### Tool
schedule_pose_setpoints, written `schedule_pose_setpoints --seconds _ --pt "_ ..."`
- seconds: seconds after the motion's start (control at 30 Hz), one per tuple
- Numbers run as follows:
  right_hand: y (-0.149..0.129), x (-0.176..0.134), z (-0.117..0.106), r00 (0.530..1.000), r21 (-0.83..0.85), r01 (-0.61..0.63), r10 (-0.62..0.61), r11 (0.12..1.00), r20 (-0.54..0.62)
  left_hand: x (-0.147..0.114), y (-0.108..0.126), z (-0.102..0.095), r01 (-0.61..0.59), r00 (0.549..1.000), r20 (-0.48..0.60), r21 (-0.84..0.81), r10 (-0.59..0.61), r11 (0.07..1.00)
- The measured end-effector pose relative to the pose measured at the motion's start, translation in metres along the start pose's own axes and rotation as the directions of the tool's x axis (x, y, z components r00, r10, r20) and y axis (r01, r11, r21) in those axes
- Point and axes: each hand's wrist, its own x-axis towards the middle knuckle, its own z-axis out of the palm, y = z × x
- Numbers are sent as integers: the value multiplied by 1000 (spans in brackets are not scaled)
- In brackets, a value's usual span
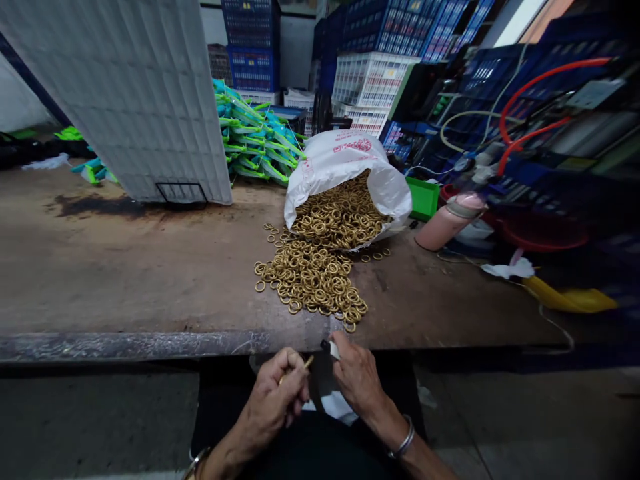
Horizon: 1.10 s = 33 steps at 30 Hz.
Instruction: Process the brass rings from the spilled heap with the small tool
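My left hand (275, 395) is closed below the table's front edge, with a gold-coloured ring (309, 362) pinched between thumb and fingers, seen nearly edge-on. Close to its right, my right hand (357, 379) grips a small white tool with a black tip (331, 348); most of the tool is hidden by the fingers, so its kind is unclear. Just beyond both hands, a heap of gold-coloured rings (317, 277) is spread on the wooden table (150, 280). More rings fill a white plastic sack (345, 152) that lies on its side, mouth towards me.
A grey-white ribbed panel (130, 93) stands upright at the left. Behind it lie green and blue strips (255, 137). To the right are a pink bottle (450, 220), a green tray (423, 198) and red hoses (530, 87). Stacked crates (373, 80) line the back.
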Motion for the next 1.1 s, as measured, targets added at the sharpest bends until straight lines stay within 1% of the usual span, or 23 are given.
schedule_pose_setpoints --seconds 0.1,0.13,0.2,0.33,0.5,0.6,0.73,0.87,0.93,0.97,1.03,1.07,1.1 --pt "19 7 -3 984 -1 -109 108 994 -144 10 -5 -2 63 998 28 -157 -59 986" --pt "25 9 -4 975 -5 -141 138 990 -174 12 -7 -3 83 996 36 -188 -77 979" --pt "34 13 -4 968 -27 -170 162 985 -191 15 -9 -4 121 993 39 -243 -115 962" --pt "40 14 -3 976 -98 -172 156 980 -149 15 -9 -5 123 992 28 -381 -122 916" --pt "33 15 -2 974 -165 -212 195 963 -114 16 -7 -8 187 982 72 -469 -174 863" --pt "28 16 -2 981 -182 -184 169 966 -91 18 -8 -8 209 977 67 -527 -204 824" --pt "20 18 -1 991 -197 -135 129 971 -43 21 -8 -6 188 980 45 -514 -193 837" --pt "15 19 0 994 -188 -110 107 976 -25 22 -8 -6 198 979 72 -515 -189 834" --pt "14 20 2 996 -133 -82 79 988 -34 23 -8 -8 204 978 86 -530 -188 823" --pt "14 21 4 998 -77 -57 54 995 -42 24 -8 -8 204 978 86 -534 -188 820" --pt "13 23 8 998 101 9 -4 995 -58 25 -8 -7 186 981 55 -514 -185 837" --pt "11 24 9 998 219 38 -27 975 -53 26 -8 -6 162 984 12 -479 -178 863" --pt "9 26 9 999 351 51 -42 935 -33 27 -9 -4 123 986 -51 -414 -158 902"
